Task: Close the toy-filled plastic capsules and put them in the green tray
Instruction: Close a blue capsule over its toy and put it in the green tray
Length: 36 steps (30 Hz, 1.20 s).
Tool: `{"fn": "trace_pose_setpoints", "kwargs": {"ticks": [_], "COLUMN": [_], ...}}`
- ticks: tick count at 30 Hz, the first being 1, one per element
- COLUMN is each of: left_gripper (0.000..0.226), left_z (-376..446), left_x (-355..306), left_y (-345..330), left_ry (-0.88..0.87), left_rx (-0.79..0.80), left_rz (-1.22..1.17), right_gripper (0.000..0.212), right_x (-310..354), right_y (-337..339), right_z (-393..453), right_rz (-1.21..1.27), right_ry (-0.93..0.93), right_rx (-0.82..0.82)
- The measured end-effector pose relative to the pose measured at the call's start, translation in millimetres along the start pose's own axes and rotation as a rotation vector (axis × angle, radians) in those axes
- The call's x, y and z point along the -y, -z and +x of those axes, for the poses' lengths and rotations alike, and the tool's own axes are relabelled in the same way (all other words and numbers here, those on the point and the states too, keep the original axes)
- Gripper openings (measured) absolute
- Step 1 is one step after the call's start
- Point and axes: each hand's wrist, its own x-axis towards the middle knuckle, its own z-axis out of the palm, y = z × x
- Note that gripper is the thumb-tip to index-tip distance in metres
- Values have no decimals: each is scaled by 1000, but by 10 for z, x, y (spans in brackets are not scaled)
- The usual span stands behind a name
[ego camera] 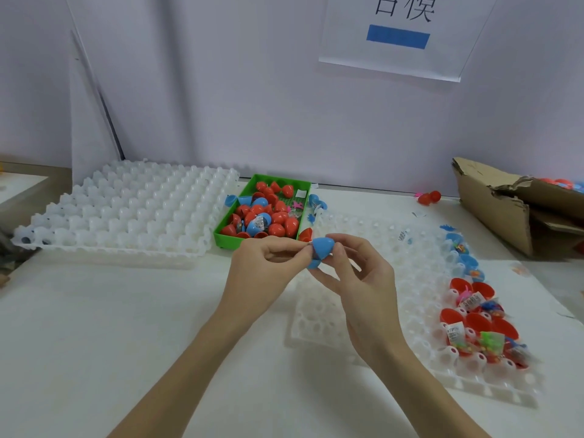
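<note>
A blue capsule (319, 251) is held between both hands above the table, its two halves hinged slightly apart. My left hand (268, 267) pinches its left side with thumb and fingertips. My right hand (360, 279) grips its right side and underside. Just behind them lies the green tray (221, 235), holding several red and blue capsules. Open red capsules (474, 320) and blue capsules (464, 254) with bagged toys sit in the white grid tray (379, 248) at the right.
A large white cell tray (126, 210) lies at the back left. A torn cardboard box (505, 210) stands at the right rear. A loose red capsule (429, 197) lies near the wall. A paper sign (398, 36) hangs on the wall.
</note>
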Motion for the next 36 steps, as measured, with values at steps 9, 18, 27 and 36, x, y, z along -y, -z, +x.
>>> {"fn": "trace_pose_setpoints", "kwargs": {"ticks": [9, 18, 27, 36], "left_gripper": [23, 34, 49, 40], "left_z": [-104, -123, -79, -81], "left_x": [-8, -30, -32, -55], "left_y": [-56, -127, -69, -25], "left_ry": [-465, -398, -206, -459], "left_rx": [6, 103, 50, -63], "left_rz": [416, 324, -44, 140], "right_gripper": [12, 32, 25, 26], "right_x": [22, 53, 93, 153], "right_y": [23, 54, 67, 90], "right_z": [-11, 37, 46, 53], "right_rz": [-7, 287, 378, 159], "right_ry": [17, -177, -235, -35], "right_rx": [-11, -4, 59, 147]}}
